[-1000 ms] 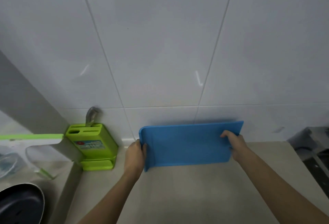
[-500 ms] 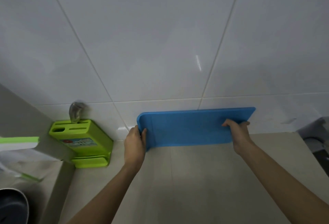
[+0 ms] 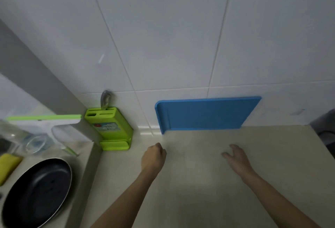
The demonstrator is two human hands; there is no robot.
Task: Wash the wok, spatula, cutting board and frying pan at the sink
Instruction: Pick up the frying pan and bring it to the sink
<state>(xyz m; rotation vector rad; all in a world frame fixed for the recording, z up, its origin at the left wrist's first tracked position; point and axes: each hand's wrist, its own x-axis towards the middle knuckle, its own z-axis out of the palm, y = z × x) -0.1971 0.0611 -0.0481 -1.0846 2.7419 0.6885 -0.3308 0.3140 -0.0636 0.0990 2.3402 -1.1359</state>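
A blue cutting board stands on its long edge at the back of the beige counter, leaning against the white tiled wall. My left hand hovers in front of the board's left end with fingers curled and nothing in it. My right hand is below the board's right half, fingers spread, holding nothing. Both hands are clear of the board. A dark frying pan lies at the lower left on the lower surface by the sink area. I see no wok or spatula.
A green knife block with one metal handle stands in the counter's back left corner. Left of it are a green-and-white tool, clear glass items and a yellow sponge. A dark appliance sits at the right edge.
Both hands let go of the cutting board and drew back toward me. The board now leans alone against the wall. The view tilted down, bringing the frying pan back in.
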